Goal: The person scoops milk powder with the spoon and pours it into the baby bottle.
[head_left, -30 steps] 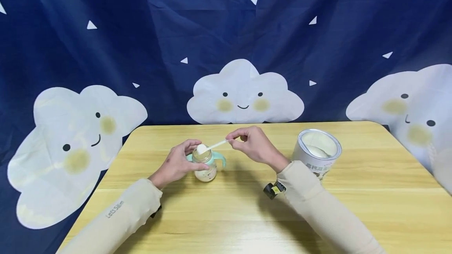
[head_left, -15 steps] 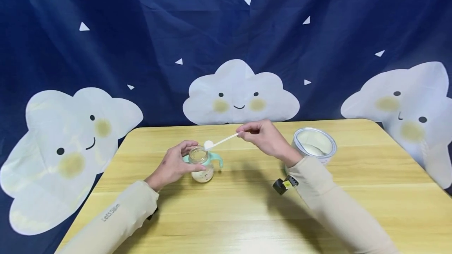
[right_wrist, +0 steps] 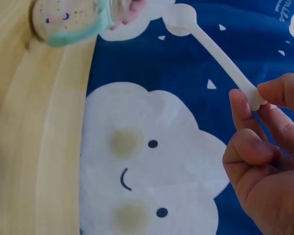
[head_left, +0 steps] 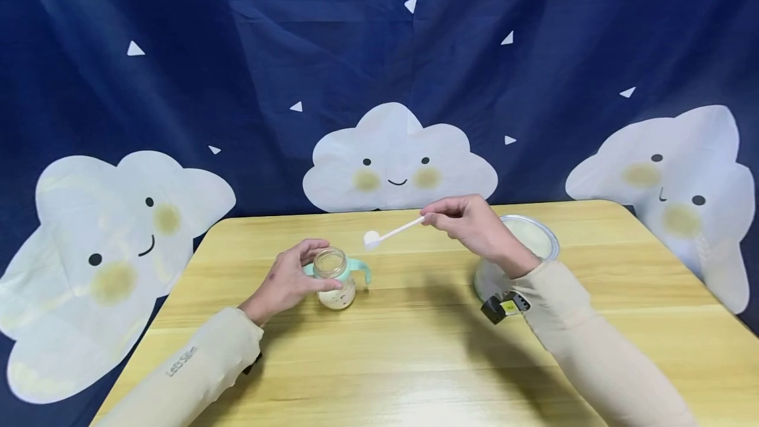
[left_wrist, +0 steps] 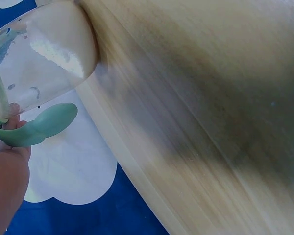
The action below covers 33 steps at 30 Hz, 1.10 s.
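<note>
My left hand (head_left: pixel 288 280) grips a baby bottle (head_left: pixel 336 298) around its neck, thumb in front. The bottle has no cap and stands upright on the table, with mint-green handles. White powder lies in its lower part, as the left wrist view shows through the clear wall (left_wrist: pixel 63 54). Between thumb and fingers, my right hand (head_left: pixel 474 229) pinches the end of a white measuring scoop (right_wrist: pixel 220 58). The scoop's bowl hangs in the air to the right of the bottle, apart from it. Whether powder is left in the bowl, I cannot tell.
Behind my right wrist stands a large open powder tin (head_left: pixel 487 277) with a metal rim, partly hidden by the hand. Everything rests on a light wooden table (head_left: pixel 379 354). A dark blue curtain (head_left: pixel 356 51) with smiling clouds hangs behind the table's far edge.
The scoop was over the bottle's mouth; my right hand has drawn it away to the right, toward the tin. My left hand keeps its grip on the bottle.
</note>
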Available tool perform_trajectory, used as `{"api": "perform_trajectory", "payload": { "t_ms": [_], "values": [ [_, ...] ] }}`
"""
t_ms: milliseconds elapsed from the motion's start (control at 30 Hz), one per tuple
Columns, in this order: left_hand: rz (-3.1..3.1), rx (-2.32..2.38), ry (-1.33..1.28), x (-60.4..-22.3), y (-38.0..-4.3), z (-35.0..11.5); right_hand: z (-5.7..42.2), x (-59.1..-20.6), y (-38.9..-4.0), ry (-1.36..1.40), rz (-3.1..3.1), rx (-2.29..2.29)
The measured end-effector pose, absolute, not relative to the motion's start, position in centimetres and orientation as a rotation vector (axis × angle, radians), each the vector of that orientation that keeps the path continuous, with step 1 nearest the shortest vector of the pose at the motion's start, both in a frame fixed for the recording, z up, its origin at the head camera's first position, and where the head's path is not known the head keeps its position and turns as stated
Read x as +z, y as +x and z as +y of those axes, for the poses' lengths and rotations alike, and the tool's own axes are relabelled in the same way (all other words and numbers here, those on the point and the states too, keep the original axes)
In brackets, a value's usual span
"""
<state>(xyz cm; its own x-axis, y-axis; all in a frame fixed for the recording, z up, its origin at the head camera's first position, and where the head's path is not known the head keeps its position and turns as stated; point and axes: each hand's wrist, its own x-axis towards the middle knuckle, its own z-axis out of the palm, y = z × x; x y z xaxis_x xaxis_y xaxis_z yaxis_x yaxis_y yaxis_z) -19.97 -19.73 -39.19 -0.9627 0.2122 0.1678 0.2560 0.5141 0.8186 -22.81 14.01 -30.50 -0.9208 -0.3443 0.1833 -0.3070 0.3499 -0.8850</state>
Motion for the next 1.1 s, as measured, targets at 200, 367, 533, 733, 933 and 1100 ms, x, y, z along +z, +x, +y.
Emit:
{"api": "perform_trajectory", "payload": {
  "t_ms": [200,367,533,733,933,1100],
  "values": [
    [-2.690,-1.459,-0.442,-39.3,-19.9,-19.8,15.4,-30.2,-22.7,-0.551,2.531,-1.710],
    [-2.695,-1.459,-0.435,-39.2,-19.9,-19.7,16.2,-30.0,-22.7,-0.513,2.552,-1.712],
    [-2.689,-1.455,-0.441,-39.2,-19.9,-19.8,16.8,-29.7,-22.6,-0.491,2.567,-1.723],
    [-2.680,-1.452,-0.447,-39.3,-19.9,-19.8,17.5,-29.6,-22.5,-0.495,2.566,-1.747],
    [-2.679,-1.452,-0.452,-39.3,-19.9,-19.9,18.3,-29.5,-22.5,-0.500,2.630,-1.702],
    [-2.674,-1.453,-0.463,-39.3,-20.0,-19.8,19.1,-29.4,-22.3,-0.482,2.638,-1.685]
  ]
}}
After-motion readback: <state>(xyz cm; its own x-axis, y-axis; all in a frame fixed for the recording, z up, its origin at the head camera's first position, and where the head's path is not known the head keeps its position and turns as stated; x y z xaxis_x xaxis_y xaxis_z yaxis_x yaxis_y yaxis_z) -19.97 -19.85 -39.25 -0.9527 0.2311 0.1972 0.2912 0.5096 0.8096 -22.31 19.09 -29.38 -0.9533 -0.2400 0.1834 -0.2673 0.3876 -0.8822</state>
